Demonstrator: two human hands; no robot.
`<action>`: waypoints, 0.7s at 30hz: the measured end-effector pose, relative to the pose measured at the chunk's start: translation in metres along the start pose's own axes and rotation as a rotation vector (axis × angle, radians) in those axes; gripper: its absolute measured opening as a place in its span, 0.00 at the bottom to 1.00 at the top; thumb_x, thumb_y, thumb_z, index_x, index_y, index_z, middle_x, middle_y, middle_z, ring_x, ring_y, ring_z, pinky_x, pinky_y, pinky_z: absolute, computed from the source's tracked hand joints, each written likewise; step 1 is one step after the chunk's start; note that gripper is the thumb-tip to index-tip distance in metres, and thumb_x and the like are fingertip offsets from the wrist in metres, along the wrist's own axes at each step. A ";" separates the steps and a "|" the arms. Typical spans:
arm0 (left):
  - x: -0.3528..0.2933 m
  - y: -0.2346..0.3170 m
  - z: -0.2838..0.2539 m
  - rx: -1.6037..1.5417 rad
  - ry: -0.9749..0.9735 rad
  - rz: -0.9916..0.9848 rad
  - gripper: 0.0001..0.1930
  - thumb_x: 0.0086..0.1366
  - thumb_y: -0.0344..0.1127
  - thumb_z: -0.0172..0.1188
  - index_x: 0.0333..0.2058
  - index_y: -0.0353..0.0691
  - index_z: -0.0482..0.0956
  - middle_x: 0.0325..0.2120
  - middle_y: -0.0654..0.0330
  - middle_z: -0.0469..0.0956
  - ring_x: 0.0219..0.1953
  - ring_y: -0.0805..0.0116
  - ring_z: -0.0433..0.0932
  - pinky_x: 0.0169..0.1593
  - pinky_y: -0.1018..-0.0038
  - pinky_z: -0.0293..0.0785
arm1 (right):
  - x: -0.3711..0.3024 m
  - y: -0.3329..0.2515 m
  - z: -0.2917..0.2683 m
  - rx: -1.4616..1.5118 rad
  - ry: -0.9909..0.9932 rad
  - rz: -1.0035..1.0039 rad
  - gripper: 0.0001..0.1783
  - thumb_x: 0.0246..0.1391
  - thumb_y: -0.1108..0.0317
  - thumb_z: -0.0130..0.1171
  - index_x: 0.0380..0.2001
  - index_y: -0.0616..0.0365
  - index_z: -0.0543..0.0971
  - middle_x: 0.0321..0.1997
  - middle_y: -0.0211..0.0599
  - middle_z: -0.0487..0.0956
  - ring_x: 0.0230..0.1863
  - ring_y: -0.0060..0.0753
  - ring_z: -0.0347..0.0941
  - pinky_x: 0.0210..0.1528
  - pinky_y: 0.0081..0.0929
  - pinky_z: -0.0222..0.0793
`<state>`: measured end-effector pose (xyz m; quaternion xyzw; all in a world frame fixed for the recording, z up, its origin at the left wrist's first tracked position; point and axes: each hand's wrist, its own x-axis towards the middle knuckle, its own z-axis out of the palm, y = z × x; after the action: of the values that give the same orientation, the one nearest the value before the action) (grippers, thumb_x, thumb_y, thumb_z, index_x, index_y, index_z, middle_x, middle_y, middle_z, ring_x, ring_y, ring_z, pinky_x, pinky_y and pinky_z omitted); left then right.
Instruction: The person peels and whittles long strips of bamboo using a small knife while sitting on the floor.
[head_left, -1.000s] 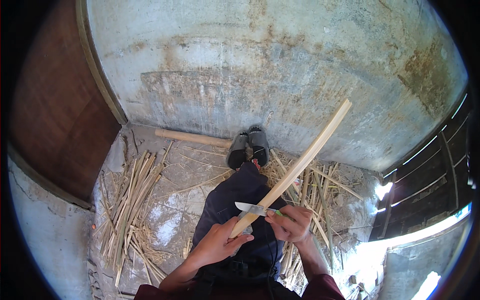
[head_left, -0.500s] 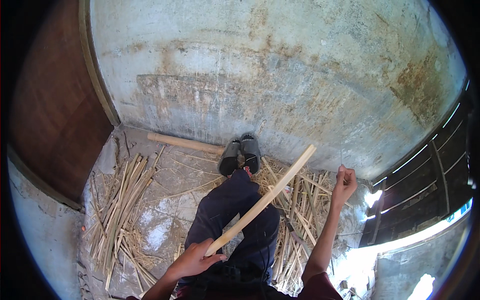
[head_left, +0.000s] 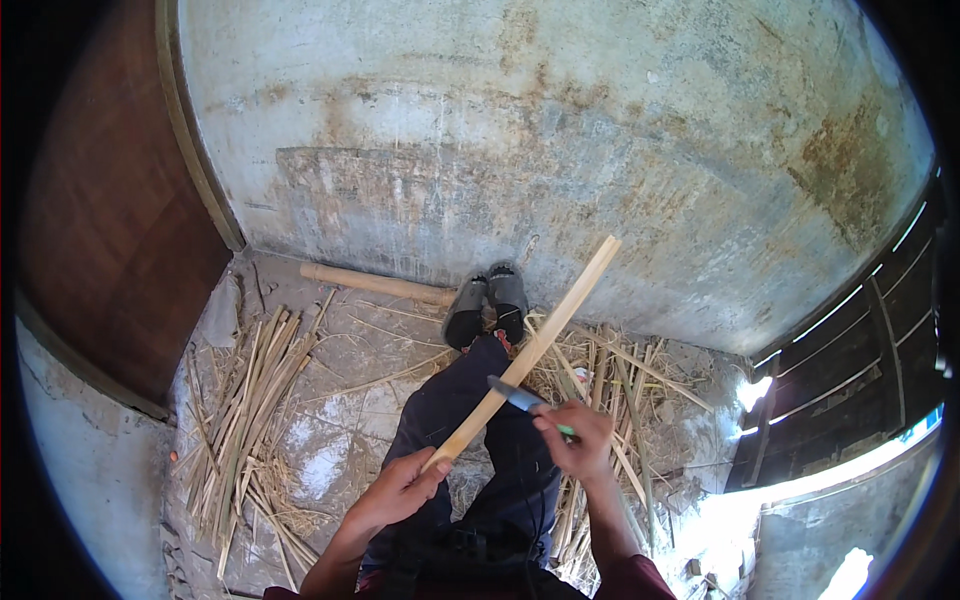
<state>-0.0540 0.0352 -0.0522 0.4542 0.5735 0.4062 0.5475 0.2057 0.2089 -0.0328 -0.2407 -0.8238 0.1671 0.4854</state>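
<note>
A long flat bamboo strip (head_left: 548, 338) slants up and to the right across my legs, its far end in front of the wall. My left hand (head_left: 394, 488) is closed around its near end. In my right hand (head_left: 577, 440) is a knife (head_left: 517, 395) with a grey blade and a bit of green showing at the handle. The blade lies across the strip near its middle and appears to touch it. My fingers hide most of the knife's handle.
Split bamboo strips lie in a pile (head_left: 250, 420) on the left and another pile (head_left: 625, 400) on the right. A bamboo pole (head_left: 375, 284) rests along the stained wall (head_left: 480, 130), beside my shoes (head_left: 487, 300). A brown door (head_left: 120, 200) stands at left, dark slats (head_left: 850, 360) at right.
My right hand has come in from the far right to the strip, where the knife now shows plainly. The strip's far end has swung up and slightly left.
</note>
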 end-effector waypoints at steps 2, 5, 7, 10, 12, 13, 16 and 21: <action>0.001 0.002 0.003 0.000 -0.013 -0.001 0.19 0.83 0.48 0.56 0.38 0.37 0.76 0.21 0.66 0.73 0.25 0.78 0.71 0.30 0.74 0.68 | 0.007 -0.011 0.003 -0.022 -0.049 -0.015 0.09 0.53 0.71 0.79 0.36 0.55 0.88 0.28 0.33 0.86 0.20 0.33 0.79 0.23 0.27 0.71; 0.001 0.008 0.006 0.021 -0.028 0.017 0.19 0.83 0.48 0.56 0.39 0.36 0.76 0.21 0.65 0.73 0.24 0.77 0.72 0.30 0.73 0.69 | 0.007 -0.012 0.008 -0.040 -0.104 -0.064 0.09 0.52 0.70 0.79 0.36 0.52 0.88 0.25 0.30 0.83 0.18 0.30 0.77 0.19 0.28 0.67; 0.001 0.010 0.007 0.042 -0.031 0.034 0.19 0.83 0.48 0.56 0.40 0.36 0.76 0.21 0.65 0.73 0.24 0.77 0.72 0.30 0.73 0.69 | 0.007 -0.012 0.009 -0.045 -0.104 -0.091 0.10 0.51 0.70 0.80 0.36 0.52 0.88 0.24 0.29 0.82 0.18 0.29 0.77 0.19 0.28 0.67; 0.001 0.010 0.009 0.118 0.004 0.158 0.18 0.83 0.47 0.57 0.42 0.35 0.77 0.20 0.62 0.72 0.22 0.76 0.70 0.27 0.70 0.66 | 0.008 -0.011 0.005 -0.066 -0.077 -0.077 0.10 0.51 0.70 0.80 0.37 0.51 0.88 0.24 0.29 0.81 0.17 0.29 0.76 0.18 0.28 0.66; -0.002 0.013 0.011 0.139 0.003 0.187 0.17 0.83 0.46 0.57 0.44 0.34 0.77 0.17 0.59 0.69 0.18 0.72 0.69 0.25 0.66 0.62 | 0.009 -0.009 0.001 -0.046 -0.090 -0.089 0.10 0.50 0.72 0.80 0.36 0.54 0.88 0.25 0.31 0.83 0.18 0.29 0.78 0.19 0.27 0.67; -0.004 0.018 0.012 0.139 0.001 0.186 0.17 0.83 0.46 0.57 0.44 0.34 0.77 0.17 0.59 0.69 0.18 0.72 0.69 0.25 0.66 0.62 | 0.009 -0.007 -0.002 -0.026 -0.106 -0.100 0.11 0.49 0.74 0.80 0.35 0.57 0.88 0.27 0.34 0.85 0.20 0.30 0.79 0.20 0.26 0.68; -0.004 0.027 0.011 0.203 -0.007 0.185 0.17 0.83 0.45 0.58 0.46 0.33 0.78 0.16 0.55 0.67 0.16 0.66 0.67 0.25 0.63 0.60 | 0.013 -0.005 -0.007 -0.053 -0.092 -0.136 0.10 0.48 0.74 0.79 0.35 0.58 0.88 0.26 0.34 0.84 0.18 0.29 0.77 0.19 0.25 0.66; -0.006 0.030 0.011 0.227 0.021 0.200 0.16 0.82 0.43 0.59 0.47 0.33 0.78 0.17 0.51 0.69 0.16 0.61 0.65 0.24 0.62 0.60 | 0.021 0.013 -0.010 -0.078 -0.032 -0.164 0.09 0.48 0.74 0.79 0.34 0.56 0.89 0.23 0.31 0.81 0.17 0.29 0.75 0.19 0.27 0.65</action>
<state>-0.0403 0.0370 -0.0225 0.5638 0.5734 0.3958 0.4435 0.2090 0.2319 -0.0200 -0.1887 -0.8542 0.0984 0.4745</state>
